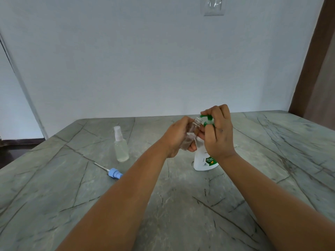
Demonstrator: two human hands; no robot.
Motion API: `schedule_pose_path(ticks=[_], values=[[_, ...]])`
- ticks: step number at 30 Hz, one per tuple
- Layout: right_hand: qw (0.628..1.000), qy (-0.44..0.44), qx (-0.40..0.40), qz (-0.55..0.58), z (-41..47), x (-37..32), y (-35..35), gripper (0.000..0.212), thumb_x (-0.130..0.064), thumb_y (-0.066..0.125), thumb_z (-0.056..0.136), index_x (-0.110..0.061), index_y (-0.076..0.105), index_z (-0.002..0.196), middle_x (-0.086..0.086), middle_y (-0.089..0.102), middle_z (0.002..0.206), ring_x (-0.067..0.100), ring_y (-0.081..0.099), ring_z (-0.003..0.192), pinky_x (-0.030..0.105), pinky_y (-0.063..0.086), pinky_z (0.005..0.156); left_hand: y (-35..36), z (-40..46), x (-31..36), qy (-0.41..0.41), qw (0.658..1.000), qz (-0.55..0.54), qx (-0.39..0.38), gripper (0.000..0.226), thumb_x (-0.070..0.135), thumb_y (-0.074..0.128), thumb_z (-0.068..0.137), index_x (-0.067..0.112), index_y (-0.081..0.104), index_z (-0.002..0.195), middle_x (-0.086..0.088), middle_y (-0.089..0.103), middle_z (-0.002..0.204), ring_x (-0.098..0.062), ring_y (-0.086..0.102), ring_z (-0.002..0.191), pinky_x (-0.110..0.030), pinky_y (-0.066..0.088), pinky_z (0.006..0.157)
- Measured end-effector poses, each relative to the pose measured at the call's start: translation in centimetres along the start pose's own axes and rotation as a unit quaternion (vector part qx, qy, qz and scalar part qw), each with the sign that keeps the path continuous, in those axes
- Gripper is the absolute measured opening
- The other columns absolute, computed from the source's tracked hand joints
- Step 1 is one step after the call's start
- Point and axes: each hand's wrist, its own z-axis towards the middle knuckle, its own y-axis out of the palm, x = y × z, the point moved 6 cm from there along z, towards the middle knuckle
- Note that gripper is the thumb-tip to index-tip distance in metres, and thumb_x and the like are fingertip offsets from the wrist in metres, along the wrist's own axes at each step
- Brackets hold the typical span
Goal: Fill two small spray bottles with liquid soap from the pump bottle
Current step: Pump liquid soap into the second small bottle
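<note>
A white pump bottle (202,160) with a green pump head (206,118) stands on the grey marble table (181,205). My left hand (178,137) grips a small clear open bottle (193,132), tilted, its mouth just under the pump spout. My right hand (218,131) is curled over the pump head, with fingers on top of it. A second small spray bottle (121,146), capped and holding clear liquid, stands upright to the left. A blue spray cap (114,173) with its thin tube lies on the table in front of it.
A white wall runs along the table's far edge. A brown door frame (315,66) stands at the right. A clear hook plate (213,6) is fixed high on the wall. Dark floor (16,147) shows past the table's left edge.
</note>
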Motion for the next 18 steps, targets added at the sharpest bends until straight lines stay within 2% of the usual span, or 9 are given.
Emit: schedule_pose_path(ticks=[3,5,7,10,14,18], values=[[1.000,-0.003,0.004,0.011,0.12,-0.18,-0.05,0.028,-0.009,0.035,0.073,-0.001,0.056,0.089,-0.024,0.039,0.097,0.025,0.049,0.078,0.034,0.044,0.061,-0.03,-0.03,-0.01,-0.004,1.000,0.004,0.003,0.044,0.025,0.027,0.104,0.007,0.065,0.089,-0.012,0.067,0.077,-0.018,0.052,0.042,-0.021,0.044,0.044],[1.000,0.001,0.004,0.013,0.09,0.01,0.05,0.025,-0.005,0.036,0.073,-0.001,0.056,0.088,-0.025,0.039,0.097,0.027,0.050,0.079,0.039,0.046,0.062,-0.06,0.06,-0.06,-0.006,1.000,0.008,0.006,0.043,0.025,0.028,0.104,0.007,0.064,0.089,-0.012,0.066,0.076,-0.018,0.052,0.042,-0.022,0.044,0.044],[1.000,0.006,0.004,0.014,0.00,0.28,0.17,0.022,-0.005,0.037,0.073,-0.003,0.056,0.085,-0.024,0.038,0.094,0.026,0.050,0.078,0.046,0.046,0.062,-0.12,0.15,-0.14,-0.008,1.000,0.012,0.008,0.041,0.025,0.028,0.104,0.006,0.063,0.090,-0.015,0.065,0.079,-0.019,0.052,0.042,-0.023,0.045,0.045],[1.000,0.009,-0.001,0.016,-0.08,0.43,0.20,0.022,-0.007,0.037,0.073,-0.004,0.055,0.085,-0.021,0.038,0.092,0.025,0.048,0.077,0.046,0.045,0.062,-0.09,0.20,-0.19,-0.007,1.000,0.017,0.003,0.042,0.025,0.027,0.104,0.007,0.062,0.090,-0.016,0.064,0.081,-0.019,0.052,0.043,-0.023,0.045,0.045],[1.000,0.003,-0.027,0.001,-0.30,0.38,0.22,0.031,-0.013,0.036,0.072,-0.004,0.055,0.095,-0.002,0.039,0.096,0.023,0.047,0.081,0.043,0.045,0.063,-0.05,0.26,-0.27,-0.010,1.000,0.011,0.002,0.045,0.026,0.026,0.105,0.007,0.064,0.090,-0.013,0.066,0.079,-0.018,0.051,0.044,-0.024,0.045,0.046],[1.000,0.016,-0.024,0.003,-0.02,0.49,0.22,0.029,-0.011,0.036,0.072,-0.004,0.055,0.093,-0.003,0.040,0.096,0.025,0.048,0.081,0.046,0.046,0.064,-0.10,0.18,-0.24,-0.013,1.000,0.005,0.009,0.042,0.026,0.028,0.104,0.007,0.062,0.089,-0.016,0.064,0.082,-0.018,0.051,0.043,-0.023,0.044,0.045]])
